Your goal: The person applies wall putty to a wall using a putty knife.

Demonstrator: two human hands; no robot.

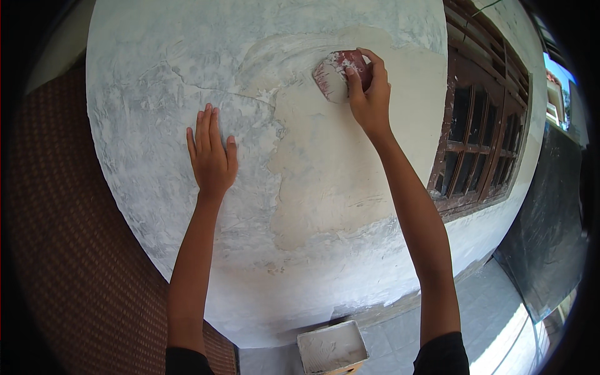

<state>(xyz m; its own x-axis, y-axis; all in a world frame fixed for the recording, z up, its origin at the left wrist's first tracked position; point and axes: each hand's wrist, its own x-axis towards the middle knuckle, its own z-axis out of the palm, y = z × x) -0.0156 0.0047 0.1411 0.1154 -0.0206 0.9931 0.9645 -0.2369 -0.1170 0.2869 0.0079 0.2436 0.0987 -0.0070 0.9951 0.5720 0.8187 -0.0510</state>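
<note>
My left hand [211, 150] rests flat on the mottled white-grey wall [156, 125], fingers pointing up and apart from the thumb, just below a thin crack. Higher up and to the right, my right hand [372, 94] grips a maroon hand scraper [334, 78] smeared with pale putty, held against the wall at the top of a large cream-coloured plaster patch [331, 181]. The patch has ragged edges where it meets the greyer surface.
A brown wooden window [475, 125] with glass panes is at the right, beside a dark leaning panel [537, 225]. A woven brown surface [56, 212] lines the left. Below, a container of putty [331, 344] sits on the grey floor [269, 359].
</note>
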